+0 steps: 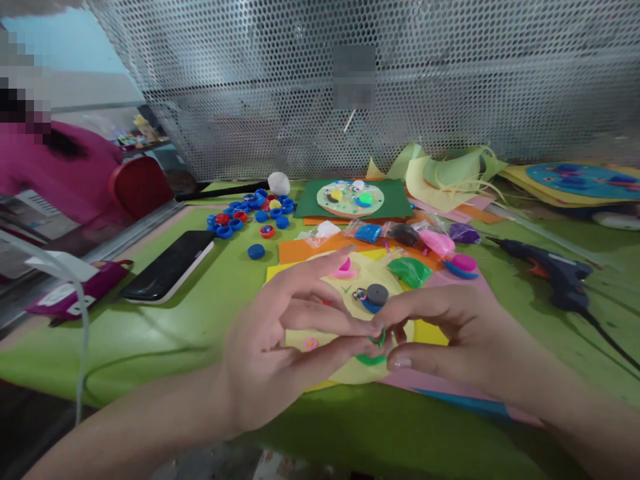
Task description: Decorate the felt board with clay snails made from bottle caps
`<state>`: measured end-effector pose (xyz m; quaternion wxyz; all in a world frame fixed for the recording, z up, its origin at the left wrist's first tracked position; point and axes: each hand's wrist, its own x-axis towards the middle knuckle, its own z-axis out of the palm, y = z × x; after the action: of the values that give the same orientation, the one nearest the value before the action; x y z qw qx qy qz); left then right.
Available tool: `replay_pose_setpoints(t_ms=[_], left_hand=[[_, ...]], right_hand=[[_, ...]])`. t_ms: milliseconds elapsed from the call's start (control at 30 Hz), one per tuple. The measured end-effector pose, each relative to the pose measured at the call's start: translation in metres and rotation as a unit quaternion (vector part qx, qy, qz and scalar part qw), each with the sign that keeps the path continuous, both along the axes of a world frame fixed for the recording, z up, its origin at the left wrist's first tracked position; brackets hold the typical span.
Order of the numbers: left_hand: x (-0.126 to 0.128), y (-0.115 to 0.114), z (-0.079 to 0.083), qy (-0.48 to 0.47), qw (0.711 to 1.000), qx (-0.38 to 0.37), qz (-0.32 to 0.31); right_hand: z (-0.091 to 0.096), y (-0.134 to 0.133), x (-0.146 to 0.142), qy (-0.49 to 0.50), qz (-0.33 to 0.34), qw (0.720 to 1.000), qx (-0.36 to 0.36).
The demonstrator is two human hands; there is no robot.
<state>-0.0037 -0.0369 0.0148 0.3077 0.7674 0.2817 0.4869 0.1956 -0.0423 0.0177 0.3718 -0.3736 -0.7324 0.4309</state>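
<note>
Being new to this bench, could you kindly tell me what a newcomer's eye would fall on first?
Front and centre, the left hand and right hand together pinch a small green strip over a yellow paper disc. Behind, at left, lie blue and red bottle caps; a black glue gun lies at right.

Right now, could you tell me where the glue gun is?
In the head view, the glue gun lies at the right of the green table, beyond the right hand, right of the magenta piece.
</note>
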Motion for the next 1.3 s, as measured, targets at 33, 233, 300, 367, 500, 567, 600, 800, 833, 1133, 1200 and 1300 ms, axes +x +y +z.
replay_pose_setpoints(t_ms=[33,233,300,367,500,567,600,800,833,1133,1200,1300], left_hand=[[-0.0008,0.0016,-0.0012,-0.003,1.0,0.015,-0.01],[-0.0028,0.0049,-0.0039,-0.014,0.999,0.037,-0.026],[-0.0026,0.004,-0.0023,-0.027,0.999,0.031,-0.029],[-0.0022,0.003,-0.0003,-0.039,0.998,0.025,-0.03],[-0.0009,0.0026,0.0014,-0.045,0.999,0.006,-0.023],[-0.0003,0.0029,0.0008,-0.05,0.999,-0.003,-0.019],[-0.0001,0.0031,0.0002,-0.052,0.998,-0.008,-0.019],[-0.0006,0.0034,-0.0015,-0.055,0.998,-0.028,-0.023],[-0.0007,0.0034,-0.0014,-0.056,0.998,-0.028,-0.023],[0.0001,0.0026,-0.0013,-0.051,0.998,-0.023,-0.006],[0.0001,0.0026,-0.0009,-0.044,0.999,-0.025,-0.003],[-0.0002,0.0031,-0.0003,-0.027,0.999,-0.024,-0.005]], right_hand=[[0.0002,0.0008,-0.0002,0.015,0.003,1.0,-0.014],[-0.0005,0.0031,0.0002,0.039,0.011,0.999,-0.03],[-0.001,0.0029,0.0014,0.039,0.015,0.998,-0.038],[-0.0014,0.0026,0.0028,0.042,0.015,0.998,-0.048],[-0.0011,0.0023,0.0049,0.053,0.014,0.997,-0.051],[-0.0006,0.0023,0.0055,0.053,0.014,0.997,-0.054],[-0.0004,0.0023,0.0056,0.052,0.014,0.997,-0.059],[-0.0004,0.0034,0.0057,0.043,-0.001,0.997,-0.064],[-0.0006,0.0037,0.0059,0.04,-0.007,0.997,-0.058],[-0.0002,0.0047,0.0071,0.037,-0.028,0.998,-0.046],[0.0001,0.0048,0.0074,0.037,-0.036,0.998,-0.039],[0.0005,0.0051,0.0082,0.026,-0.053,0.998,-0.022]])
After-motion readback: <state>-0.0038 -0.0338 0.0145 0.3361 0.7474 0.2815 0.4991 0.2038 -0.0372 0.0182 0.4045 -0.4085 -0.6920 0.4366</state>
